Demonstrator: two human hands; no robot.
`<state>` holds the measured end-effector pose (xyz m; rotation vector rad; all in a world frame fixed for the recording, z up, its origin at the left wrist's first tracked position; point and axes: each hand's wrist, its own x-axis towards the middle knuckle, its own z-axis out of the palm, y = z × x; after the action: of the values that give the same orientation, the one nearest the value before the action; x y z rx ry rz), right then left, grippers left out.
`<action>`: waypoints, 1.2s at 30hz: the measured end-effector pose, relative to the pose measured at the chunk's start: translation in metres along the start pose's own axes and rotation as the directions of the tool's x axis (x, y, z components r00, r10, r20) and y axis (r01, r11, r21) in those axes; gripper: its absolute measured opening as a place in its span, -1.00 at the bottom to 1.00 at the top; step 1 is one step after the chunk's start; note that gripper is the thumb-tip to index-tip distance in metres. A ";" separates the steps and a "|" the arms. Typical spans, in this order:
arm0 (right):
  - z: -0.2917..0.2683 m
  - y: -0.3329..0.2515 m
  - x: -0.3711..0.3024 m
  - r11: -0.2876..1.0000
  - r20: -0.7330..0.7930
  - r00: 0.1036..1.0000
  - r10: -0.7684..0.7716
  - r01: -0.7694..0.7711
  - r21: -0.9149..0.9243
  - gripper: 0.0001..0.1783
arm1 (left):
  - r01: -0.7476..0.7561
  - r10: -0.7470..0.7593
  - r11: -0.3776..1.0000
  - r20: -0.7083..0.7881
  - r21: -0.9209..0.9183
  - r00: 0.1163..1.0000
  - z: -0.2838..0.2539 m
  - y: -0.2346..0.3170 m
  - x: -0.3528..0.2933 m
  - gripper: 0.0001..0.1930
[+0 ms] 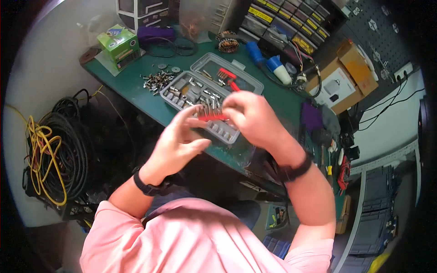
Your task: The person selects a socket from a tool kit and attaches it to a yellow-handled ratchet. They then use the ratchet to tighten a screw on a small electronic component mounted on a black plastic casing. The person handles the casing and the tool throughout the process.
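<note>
A red bit holder (212, 118) carrying a row of screwdriver bits is held up over the near part of an open grey plastic case (233, 136). My left hand (175, 140) grips its left end with the fingertips, the thumb standing apart below. At the right end, my right hand (251, 117) has its fingers pinched together; what lies between them is hidden. Metal sockets (175, 94) fill the case's compartments. In the lid, on the far side, lie another red bit holder (226, 73) and loose bits.
Loose screws (158, 83) are heaped left of the case, near a green box (119, 48). Blue connectors (276, 67) with cables, a cardboard box (343, 84) and drawer cabinets (284, 20) stand behind and right. Coiled cables (68, 150) hang at left.
</note>
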<state>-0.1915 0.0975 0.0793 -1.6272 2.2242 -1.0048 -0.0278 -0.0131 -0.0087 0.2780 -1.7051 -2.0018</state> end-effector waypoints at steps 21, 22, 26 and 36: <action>0.048 0.070 0.178 0.969 0.486 0.840 0.241 -0.236 -0.073 -0.83 | 0.151 -0.140 0.981 -0.096 0.121 0.985 -0.105 -0.036 -0.028 -0.82; 0.051 0.069 0.179 0.972 0.482 0.845 0.232 -0.220 -0.083 -0.84 | 0.151 -0.137 0.978 -0.098 0.146 0.986 -0.105 -0.037 -0.027 -0.82; 0.063 0.086 0.179 0.943 0.382 0.913 -0.144 0.243 -0.227 -0.81 | 0.146 -0.131 0.970 -0.089 0.192 0.987 -0.104 -0.039 -0.027 -0.82; 0.059 0.071 0.125 0.858 0.266 0.956 -0.123 0.237 -0.456 -0.71 | 0.049 -0.016 0.924 -0.089 0.378 0.996 -0.096 -0.039 -0.023 -0.86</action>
<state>-0.2599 -0.0275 0.0182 -2.0638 2.3105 -0.2638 0.0273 -0.0815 -0.0687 0.5185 -2.0367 -1.6397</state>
